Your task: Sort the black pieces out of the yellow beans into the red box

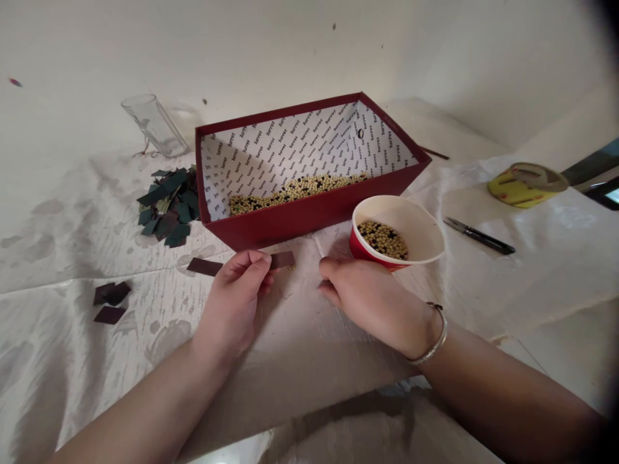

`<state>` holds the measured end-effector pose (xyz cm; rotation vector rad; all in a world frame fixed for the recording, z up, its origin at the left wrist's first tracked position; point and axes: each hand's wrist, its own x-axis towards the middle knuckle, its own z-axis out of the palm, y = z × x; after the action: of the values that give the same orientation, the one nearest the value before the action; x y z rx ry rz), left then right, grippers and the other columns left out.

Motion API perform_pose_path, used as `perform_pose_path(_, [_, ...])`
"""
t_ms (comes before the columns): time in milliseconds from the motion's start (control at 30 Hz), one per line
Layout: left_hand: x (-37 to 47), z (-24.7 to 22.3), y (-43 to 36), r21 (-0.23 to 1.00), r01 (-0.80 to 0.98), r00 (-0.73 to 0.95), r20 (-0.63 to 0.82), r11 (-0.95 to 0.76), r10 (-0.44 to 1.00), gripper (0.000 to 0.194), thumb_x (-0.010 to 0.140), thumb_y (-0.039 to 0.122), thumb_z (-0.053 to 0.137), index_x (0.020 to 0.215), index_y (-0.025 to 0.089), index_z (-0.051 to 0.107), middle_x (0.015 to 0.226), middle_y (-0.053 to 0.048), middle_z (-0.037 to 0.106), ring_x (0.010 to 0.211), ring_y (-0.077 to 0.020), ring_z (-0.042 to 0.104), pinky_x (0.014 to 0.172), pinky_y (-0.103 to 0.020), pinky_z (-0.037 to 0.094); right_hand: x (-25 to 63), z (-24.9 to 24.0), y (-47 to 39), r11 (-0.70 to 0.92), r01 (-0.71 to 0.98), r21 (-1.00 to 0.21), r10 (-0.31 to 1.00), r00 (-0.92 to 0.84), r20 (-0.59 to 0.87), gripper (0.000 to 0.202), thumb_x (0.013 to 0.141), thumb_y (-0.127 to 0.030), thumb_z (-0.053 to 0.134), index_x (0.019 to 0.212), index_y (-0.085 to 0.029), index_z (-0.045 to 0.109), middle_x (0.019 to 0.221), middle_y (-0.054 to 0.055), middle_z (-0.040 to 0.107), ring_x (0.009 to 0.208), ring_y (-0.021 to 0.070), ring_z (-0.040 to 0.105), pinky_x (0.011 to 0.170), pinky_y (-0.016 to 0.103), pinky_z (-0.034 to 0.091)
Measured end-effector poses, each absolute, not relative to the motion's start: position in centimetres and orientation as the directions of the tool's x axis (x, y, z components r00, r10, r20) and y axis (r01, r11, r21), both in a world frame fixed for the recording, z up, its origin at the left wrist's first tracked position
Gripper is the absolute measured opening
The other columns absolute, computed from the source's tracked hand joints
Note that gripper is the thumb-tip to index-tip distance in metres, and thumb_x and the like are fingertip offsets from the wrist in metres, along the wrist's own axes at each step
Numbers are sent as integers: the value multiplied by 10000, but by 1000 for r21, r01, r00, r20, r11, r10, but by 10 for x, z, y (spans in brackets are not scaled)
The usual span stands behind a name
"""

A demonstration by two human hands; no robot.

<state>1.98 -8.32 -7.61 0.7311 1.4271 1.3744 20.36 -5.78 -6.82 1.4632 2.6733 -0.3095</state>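
Pinching a dark strip, left fingers; right fingers curled beside cup

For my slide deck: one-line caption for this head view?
Left hand pinches a dark paper strip beside a red cup of beads, right hand resting on the table, before a red box.

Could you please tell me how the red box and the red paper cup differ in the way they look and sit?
The red box is rectangular and tipped, its patterned inside facing the camera; the red paper cup is round with a plain white inside. The box is far larger than the cup. No hand touches the box, while the right hand rests beside the cup. Both hold yellowish and dark beads.
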Motion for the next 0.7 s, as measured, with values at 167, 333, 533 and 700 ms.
perform_pose_path(167, [19,-78,-84,961,-212,-324,-241,178,915,146,729,286,735,679,180,647,651,27,584,598,-90,493,557,-205,376,204,-69,-57,619,745,-248,747,-657,-108,144,911,-114,481,846,-193,583,832,45,676,768,179,632,642,284,405])
perform_pose_path(333, [19,-76,-84,962,-200,-322,-242,185,915,161,726,290,741,675,174,642,657,18,600,610,-95,503,568,-207,383,203,-76,-58,694,653,-303,686,-727,4,160,893,-60,492,856,-176,596,876,60,651,854,196,614,744,318,432])
perform_pose_path(533, [19,-75,-84,958,-206,-336,-262,201,905,169,706,293,755,679,171,641,652,6,619,600,-104,502,560,-217,383,189,-81,-56,673,681,-290,719,-694,39,132,912,-101,485,914,-171,597,916,71,641,836,197,601,687,305,415])
perform_pose_path(700, [19,-75,-84,960,-209,-334,-251,188,909,159,708,296,753,683,178,649,675,6,629,620,-106,509,570,-215,387,181,-90,-48,637,628,-448,744,-652,146,66,902,-154,540,866,-184,586,899,41,631,851,181,587,714,291,422])
